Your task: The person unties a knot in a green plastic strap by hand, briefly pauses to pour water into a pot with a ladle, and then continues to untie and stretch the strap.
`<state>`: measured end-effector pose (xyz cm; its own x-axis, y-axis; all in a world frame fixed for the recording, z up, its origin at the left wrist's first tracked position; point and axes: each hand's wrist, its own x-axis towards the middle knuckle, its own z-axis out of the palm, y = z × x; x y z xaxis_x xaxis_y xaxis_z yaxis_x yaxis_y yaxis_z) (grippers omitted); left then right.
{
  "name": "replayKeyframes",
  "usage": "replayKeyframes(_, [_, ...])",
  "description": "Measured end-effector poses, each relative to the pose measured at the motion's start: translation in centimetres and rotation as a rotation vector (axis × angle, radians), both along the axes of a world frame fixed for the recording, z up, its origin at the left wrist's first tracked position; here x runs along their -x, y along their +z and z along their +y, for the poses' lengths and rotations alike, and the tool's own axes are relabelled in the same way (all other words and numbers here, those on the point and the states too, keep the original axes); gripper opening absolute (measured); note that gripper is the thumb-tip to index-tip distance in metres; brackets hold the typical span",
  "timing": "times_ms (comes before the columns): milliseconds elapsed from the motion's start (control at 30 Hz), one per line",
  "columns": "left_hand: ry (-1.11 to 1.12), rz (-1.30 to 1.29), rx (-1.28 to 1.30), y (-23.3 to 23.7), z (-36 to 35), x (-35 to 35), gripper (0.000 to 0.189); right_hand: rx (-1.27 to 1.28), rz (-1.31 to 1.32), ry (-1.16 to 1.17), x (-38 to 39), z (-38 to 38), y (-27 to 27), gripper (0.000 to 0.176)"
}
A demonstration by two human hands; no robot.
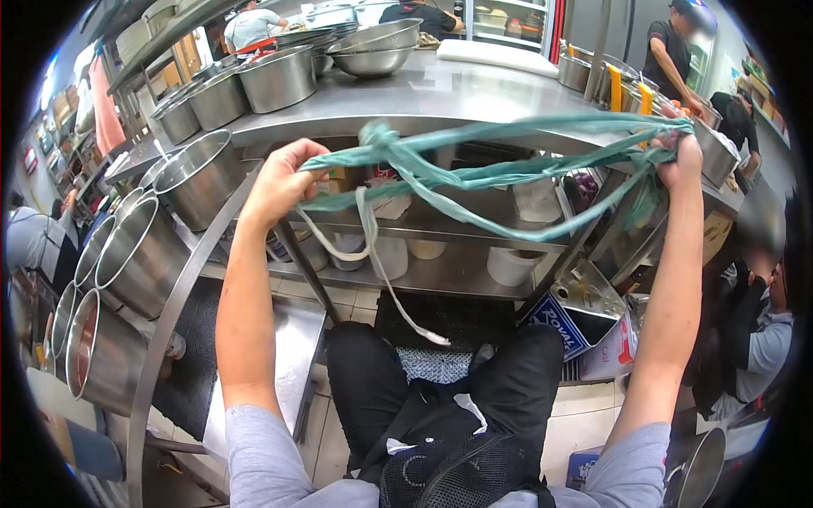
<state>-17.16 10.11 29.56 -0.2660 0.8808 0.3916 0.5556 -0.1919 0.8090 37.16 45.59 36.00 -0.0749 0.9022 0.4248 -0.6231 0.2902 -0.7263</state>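
My two hands hold a long, knotted green strip (508,173) of thin twisted material up in front of me, stretched between them in several strands. My left hand (281,184) pinches one end with thumb and fingers. At the other end, my right hand (680,159) is closed round the gathered strands. A knot (381,140) sits near the left hand, and a loose green tail hangs under the right. From near my left hand a white cord (389,288) loops down and dangles above my lap.
Behind the strip runs a steel counter (457,91) with pots (278,78) and colanders (374,49) at its left. Deep steel pots (140,254) line my left side. White buckets (512,266) stand on the lower shelf. Several people work around, one (673,51) at the right counter.
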Motion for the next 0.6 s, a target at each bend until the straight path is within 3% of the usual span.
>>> replayKeyframes(67, [0.04, 0.029, 0.013, -0.5, -0.2, 0.1, 0.012, -0.032, -0.017, 0.028, 1.0, -3.0, 1.1, 0.038])
replayKeyframes(133, [0.042, -0.081, -0.06, -1.2, -0.3, 0.5, 0.013, 0.067, 0.082, -0.217, 3.2, -6.0, 2.3, 0.038])
replayKeyframes(200, [0.011, -0.157, -0.095, -2.0, -0.2, 1.6, 0.014, 0.025, 0.02, -0.126, 1.5, -3.8, 2.0, 0.037])
replayKeyframes(267, [-0.164, -0.546, -0.21, -2.6, 0.3, 2.4, 0.013, 0.029, -0.014, -0.122, 1.7, -5.0, 2.3, 0.036])
replayKeyframes(300, [-0.114, -0.621, -0.262, -2.4, 0.3, 1.3, 0.009, -0.108, -0.119, 0.032, 1.2, -5.5, 2.1, 0.034])
replayKeyframes(333, [-0.115, -0.621, -0.261, -2.3, 0.0, 1.5, 0.009, -0.108, -0.119, 0.031, 1.2, -5.4, 2.1, 0.034])
replayKeyframes(400, [-0.203, -0.512, -0.078, -2.2, -0.4, 2.0, 0.01, -0.068, -0.132, -0.031, 2.2, -6.2, 2.3, 0.032])
replayKeyframes(467, [-0.148, -0.328, 0.125, -1.1, -1.1, 0.0, 0.024, 0.01, -0.109, -0.08, 4.5, -8.0, 2.7, 0.028])
replayKeyframes(533, [-0.22, -0.035, 0.197, -0.5, -1.4, -0.3, 0.031, -0.052, -0.383, -0.168, 5.5, -8.7, 2.5, 0.023])
replayKeyframes(600, [-0.211, 0.057, 0.202, 1.0, -1.7, -0.9, 0.035, -0.088, -0.423, -0.175, 6.4, -8.8, 1.9, 0.02])
